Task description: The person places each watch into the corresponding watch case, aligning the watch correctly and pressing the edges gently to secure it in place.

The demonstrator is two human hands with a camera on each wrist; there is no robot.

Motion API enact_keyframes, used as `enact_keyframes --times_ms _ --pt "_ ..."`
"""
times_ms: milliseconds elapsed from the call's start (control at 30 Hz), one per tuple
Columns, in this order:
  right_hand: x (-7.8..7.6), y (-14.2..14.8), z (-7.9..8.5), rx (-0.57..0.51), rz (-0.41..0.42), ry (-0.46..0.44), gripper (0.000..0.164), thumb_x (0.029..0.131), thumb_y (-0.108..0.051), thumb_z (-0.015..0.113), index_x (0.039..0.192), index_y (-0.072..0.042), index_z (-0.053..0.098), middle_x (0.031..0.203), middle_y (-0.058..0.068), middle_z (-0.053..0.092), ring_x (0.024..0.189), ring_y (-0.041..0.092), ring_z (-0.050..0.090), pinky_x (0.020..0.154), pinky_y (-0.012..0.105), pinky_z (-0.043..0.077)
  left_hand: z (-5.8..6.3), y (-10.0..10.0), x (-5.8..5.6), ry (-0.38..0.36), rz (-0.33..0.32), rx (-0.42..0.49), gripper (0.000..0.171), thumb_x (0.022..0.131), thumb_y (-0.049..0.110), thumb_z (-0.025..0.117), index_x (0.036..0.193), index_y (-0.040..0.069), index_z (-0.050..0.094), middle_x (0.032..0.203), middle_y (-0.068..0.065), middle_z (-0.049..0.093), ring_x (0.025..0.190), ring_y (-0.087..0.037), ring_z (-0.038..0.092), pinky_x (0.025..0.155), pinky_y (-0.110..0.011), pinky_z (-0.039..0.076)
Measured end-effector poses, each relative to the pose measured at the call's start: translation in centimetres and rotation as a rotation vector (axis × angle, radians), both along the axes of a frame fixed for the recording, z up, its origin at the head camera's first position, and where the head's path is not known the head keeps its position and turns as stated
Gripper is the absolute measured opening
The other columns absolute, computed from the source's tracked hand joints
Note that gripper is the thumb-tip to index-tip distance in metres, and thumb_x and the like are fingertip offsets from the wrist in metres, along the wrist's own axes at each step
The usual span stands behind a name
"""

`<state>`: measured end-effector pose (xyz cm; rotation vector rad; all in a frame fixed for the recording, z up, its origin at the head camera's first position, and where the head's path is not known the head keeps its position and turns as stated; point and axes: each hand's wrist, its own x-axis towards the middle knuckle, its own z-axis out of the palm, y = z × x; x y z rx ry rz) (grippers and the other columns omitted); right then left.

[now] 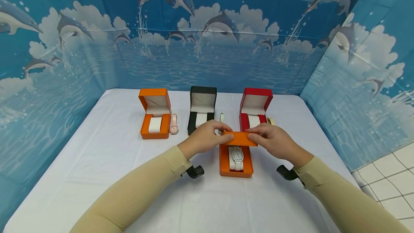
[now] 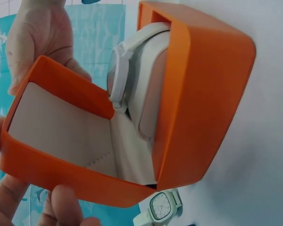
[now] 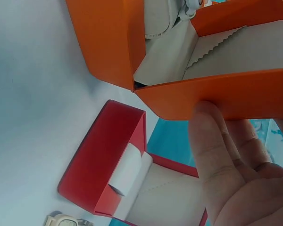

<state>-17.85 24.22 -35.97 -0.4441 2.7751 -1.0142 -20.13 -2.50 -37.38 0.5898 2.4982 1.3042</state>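
Observation:
Near the middle of the table stands an orange watch box (image 1: 223,170), its lid (image 1: 240,138) raised and tilted part-way over the base. A white watch (image 1: 238,155) sits on the cushion inside, wrapped around it. My left hand (image 1: 207,137) pinches the lid's left end, thumb on the front edge. At the other end, my right hand (image 1: 271,139) pinches the lid likewise. The left wrist view shows the pale lining of the lid (image 2: 61,127) and the watch (image 2: 118,75) in side view. In the right wrist view, fingers (image 3: 207,136) lie against the lid's side.
Behind stand another orange box (image 1: 155,136), a black box (image 1: 192,123) and a red box (image 1: 243,121), all with lids up. Beside them lie a pink watch (image 1: 174,128), a pale green watch (image 2: 161,206) and a beige watch (image 3: 63,220). A dolphin-print curtain (image 1: 207,64) surrounds the table.

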Motion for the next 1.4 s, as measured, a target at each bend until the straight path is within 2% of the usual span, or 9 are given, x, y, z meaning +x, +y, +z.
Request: enact_keyframes --times_ms 133,300,533,733,900,1067,1233,1400 --pt "0.3 0.1 -0.1 0.003 0.022 0.032 0.037 0.103 -0.028 0.07 0.134 -0.01 0.073 0.112 0.006 0.072 0.094 0.02 0.061 0.076 0.028 0.057 -0.1 -0.1 0.4 0.011 -0.01 0.004 0.031 0.097 0.044 0.075 0.122 0.025 0.078 0.122 0.003 0.064 0.109 -0.02 0.058 0.083 -0.035 0.056" --pt "0.7 0.4 -0.4 -0.004 0.066 0.084 0.034 0.101 -0.026 0.073 0.13 -0.009 0.076 0.115 0.007 0.071 0.094 0.019 0.062 0.075 0.024 0.059 -0.4 -0.1 0.9 0.034 -0.012 0.002 0.033 0.096 0.043 0.077 0.123 0.025 0.079 0.121 0.002 0.063 0.105 -0.018 0.064 0.086 -0.032 0.058" --pt "1.4 0.7 -0.9 0.021 0.119 0.154 0.034 0.098 -0.023 0.076 0.129 -0.009 0.076 0.128 0.012 0.07 0.121 0.033 0.065 0.085 0.026 0.063 -0.6 -0.2 1.9 0.064 -0.014 -0.023 0.032 0.094 0.042 0.08 0.121 0.025 0.079 0.119 0.002 0.063 0.101 -0.014 0.065 0.085 -0.029 0.058" --pt "2.2 0.8 -1.1 0.072 0.135 0.152 0.034 0.095 -0.026 0.08 0.126 -0.011 0.079 0.119 0.005 0.069 0.113 0.025 0.065 0.081 0.019 0.059 -0.7 -0.2 2.7 0.098 -0.041 -0.048 0.027 0.092 0.037 0.082 0.116 0.024 0.081 0.112 0.002 0.06 0.097 -0.017 0.06 0.08 -0.028 0.054" --pt "2.9 0.6 -1.3 0.153 0.169 0.161 0.036 0.091 -0.032 0.083 0.123 -0.015 0.08 0.118 0.004 0.067 0.107 0.02 0.063 0.075 0.019 0.059 -1.3 -0.1 3.4 0.154 -0.073 -0.121 0.028 0.09 0.034 0.085 0.115 0.022 0.082 0.112 0.002 0.057 0.101 -0.021 0.063 0.077 -0.024 0.052" --pt "3.7 0.1 -1.8 0.268 0.192 0.196 0.04 0.088 -0.037 0.086 0.122 -0.018 0.081 0.118 0.002 0.065 0.105 0.017 0.063 0.079 0.021 0.06 -2.0 0.2 4.1 0.236 -0.103 -0.233 0.029 0.088 0.036 0.087 0.114 0.024 0.083 0.114 0.003 0.056 0.09 -0.011 0.059 0.074 -0.018 0.05" --pt "4.2 -0.3 -2.4 0.311 0.214 0.213 0.04 0.084 -0.038 0.089 0.118 -0.019 0.082 0.112 -0.002 0.063 0.104 0.014 0.062 0.087 0.027 0.063 -2.2 0.3 4.7 0.236 -0.136 -0.295 0.025 0.088 0.034 0.087 0.111 0.024 0.084 0.114 0.004 0.055 0.075 -0.004 0.055 0.068 -0.017 0.049" --pt "4.4 -0.3 -2.5 0.328 0.224 0.226 0.039 0.083 -0.037 0.09 0.117 -0.019 0.083 0.111 -0.003 0.062 0.104 0.014 0.061 0.089 0.029 0.063 -1.9 0.3 5.1 0.228 -0.153 -0.315 0.023 0.091 0.03 0.084 0.113 0.021 0.084 0.118 0.002 0.055 0.072 -0.002 0.056 0.068 -0.016 0.049"
